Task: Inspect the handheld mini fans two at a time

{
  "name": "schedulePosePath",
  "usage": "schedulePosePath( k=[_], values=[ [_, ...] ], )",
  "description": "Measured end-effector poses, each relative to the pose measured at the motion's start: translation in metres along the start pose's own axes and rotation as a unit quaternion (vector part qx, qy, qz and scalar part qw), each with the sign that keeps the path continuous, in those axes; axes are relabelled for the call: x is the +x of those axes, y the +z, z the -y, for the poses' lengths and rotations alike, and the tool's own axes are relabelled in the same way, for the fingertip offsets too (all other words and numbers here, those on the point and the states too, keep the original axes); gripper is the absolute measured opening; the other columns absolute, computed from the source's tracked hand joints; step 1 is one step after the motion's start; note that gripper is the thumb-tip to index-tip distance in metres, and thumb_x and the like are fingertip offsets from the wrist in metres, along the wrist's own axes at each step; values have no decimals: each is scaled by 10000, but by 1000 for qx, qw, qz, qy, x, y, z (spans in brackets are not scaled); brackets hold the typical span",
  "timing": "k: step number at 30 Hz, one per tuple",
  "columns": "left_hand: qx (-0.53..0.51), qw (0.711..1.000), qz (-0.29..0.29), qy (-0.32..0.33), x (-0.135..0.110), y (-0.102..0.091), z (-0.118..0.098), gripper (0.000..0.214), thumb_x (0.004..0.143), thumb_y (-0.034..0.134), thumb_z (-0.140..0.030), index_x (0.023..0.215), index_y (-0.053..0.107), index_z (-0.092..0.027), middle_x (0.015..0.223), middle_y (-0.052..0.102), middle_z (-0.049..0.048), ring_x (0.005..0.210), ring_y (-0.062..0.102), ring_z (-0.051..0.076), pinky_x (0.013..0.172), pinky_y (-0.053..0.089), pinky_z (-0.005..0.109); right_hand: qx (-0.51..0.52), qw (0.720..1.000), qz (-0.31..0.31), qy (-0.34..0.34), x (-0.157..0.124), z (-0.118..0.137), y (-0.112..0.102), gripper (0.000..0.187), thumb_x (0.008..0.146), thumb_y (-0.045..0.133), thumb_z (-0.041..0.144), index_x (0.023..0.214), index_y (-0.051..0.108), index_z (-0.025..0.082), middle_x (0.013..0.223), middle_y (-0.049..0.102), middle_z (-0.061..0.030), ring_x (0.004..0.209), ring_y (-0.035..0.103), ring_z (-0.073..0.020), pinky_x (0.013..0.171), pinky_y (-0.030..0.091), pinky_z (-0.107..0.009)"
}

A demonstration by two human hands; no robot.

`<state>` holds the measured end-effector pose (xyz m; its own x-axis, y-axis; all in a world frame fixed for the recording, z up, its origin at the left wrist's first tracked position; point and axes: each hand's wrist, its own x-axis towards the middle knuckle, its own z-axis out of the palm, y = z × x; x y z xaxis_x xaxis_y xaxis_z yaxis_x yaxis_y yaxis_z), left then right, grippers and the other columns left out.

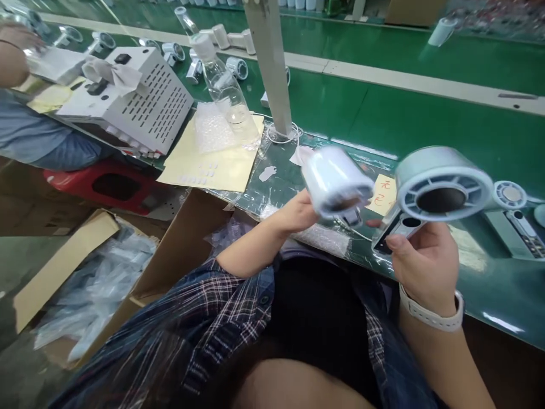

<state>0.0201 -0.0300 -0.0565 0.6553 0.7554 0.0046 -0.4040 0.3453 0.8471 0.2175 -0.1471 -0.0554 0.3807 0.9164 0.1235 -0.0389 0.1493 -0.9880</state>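
Green bench (361,108): runs left to right across the scene, a pale rail (383,79) crossing its far part.
Cardboard box (172,250): below the bench edge, near left, flaps apart, clear plastic bags (114,272) heaped inside.
White perforated case (157,99): far left on the bench, a crumpled cloth on top; a co-worker's hand (17,51) is beyond its left side.
Metal post (272,68): upright, right of the case.
Yellow sheet (234,170): between case and post, a clear bottle (225,85) and bubble wrap on it.
Right fan (445,182): handheld fan, raised above the bench at right, its ring-shaped head just above the thumb.
Right hand (426,261): closed around that fan's handle, thumb on the front, other fingers mostly hidden behind.
Left fan (336,179): raised left of the other, tilted and blurred, its head to the right of the fingers.
Left hand (300,213): closed on the left side of this fan; fingertips are hidden.
Paper note (383,196): red writing, on the bench behind and between the two fans.
Wristwatch (432,312): pale strap, right wrist.
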Motion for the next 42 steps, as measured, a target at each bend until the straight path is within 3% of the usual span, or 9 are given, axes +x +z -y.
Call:
schedulePosePath(
  k=[2, 7, 11, 22, 32, 35, 37, 40, 42],
  values=[
    [-13, 999, 36, 15, 5, 2, 2, 697, 752, 850, -788, 1146, 698, -233, 984, 710, 62, 913, 733, 230, 1002, 629, 481, 32, 999, -17, 30, 0, 5, 0, 470, 797, 935, 534, 1139, 716, 298, 1074, 742, -63, 868, 708, -254, 744, 643, -433],
    [26, 995, 91, 32, 5, 17, 6, 664, 776, 912, -491, 1250, 504, -267, 1064, 623, 24, 898, 682, 189, 864, 624, 405, 83, 994, 3, 64, -2, 13, 0, 366, 834, 860, 449, 1113, 693, 279, 1098, 734, -73, 901, 695, -241, 730, 631, -390],
    [62, 991, 119, 25, 1, 23, 5, 634, 804, 875, -527, 1186, 441, -267, 1033, 618, 15, 834, 669, 180, 792, 608, 391, 102, 993, 4, 52, -8, 14, 0, 364, 826, 894, 425, 1101, 710, 274, 1071, 742, -60, 862, 697, -221, 728, 625, -372],
    [88, 984, 152, -9, -3, 19, -4, 634, 831, 874, -519, 1231, 450, -269, 1017, 676, 31, 895, 742, 228, 816, 593, 389, 81, 994, 34, 67, -9, 16, 5, 348, 837, 862, 486, 1067, 715, 271, 1011, 760, -66, 766, 693, -223, 633, 605, -359],
    [70, 985, 156, -23, -4, 13, -1, 738, 771, 903, -499, 1302, 443, -273, 1043, 637, 30, 891, 714, 224, 820, 609, 404, 83, 988, 57, 119, -5, 3, -3, 345, 880, 782, 481, 1149, 702, 279, 1130, 751, -85, 888, 713, -248, 779, 647, -420],
    [143, 983, 115, -20, 2, 1, 2, 751, 800, 867, -531, 1353, 433, -266, 1048, 636, 38, 793, 677, 195, 769, 596, 397, 83, 988, 73, 112, -6, 2, -5, 347, 891, 770, 505, 1157, 708, 290, 1203, 752, -93, 937, 720, -258, 798, 655, -429],
    [283, 958, 38, 8, 7, -8, 5, 668, 832, 832, -509, 1325, 471, -238, 1097, 637, 66, 835, 668, 201, 823, 602, 415, 92, 987, 68, 112, -8, 3, -4, 335, 894, 788, 487, 1154, 730, 285, 1205, 756, -94, 945, 726, -253, 791, 660, -415],
    [510, 855, -61, 67, 9, -17, 9, 510, 863, 798, -449, 1233, 568, -185, 1224, 649, 147, 1114, 666, 309, 1041, 576, 511, 95, 986, 4, 135, -12, -2, -9, 290, 857, 850, 377, 1114, 771, 268, 1133, 770, -74, 902, 730, -225, 732, 667, -357],
    [595, 792, -76, 110, 8, -26, 7, 480, 917, 783, -456, 1257, 612, -164, 1312, 651, 187, 1287, 618, 352, 1172, 517, 541, 84, 983, -29, 161, -10, -15, -18, 281, 821, 868, 303, 1091, 793, 272, 1084, 772, -50, 872, 728, -219, 704, 682, -343]
  ],
)
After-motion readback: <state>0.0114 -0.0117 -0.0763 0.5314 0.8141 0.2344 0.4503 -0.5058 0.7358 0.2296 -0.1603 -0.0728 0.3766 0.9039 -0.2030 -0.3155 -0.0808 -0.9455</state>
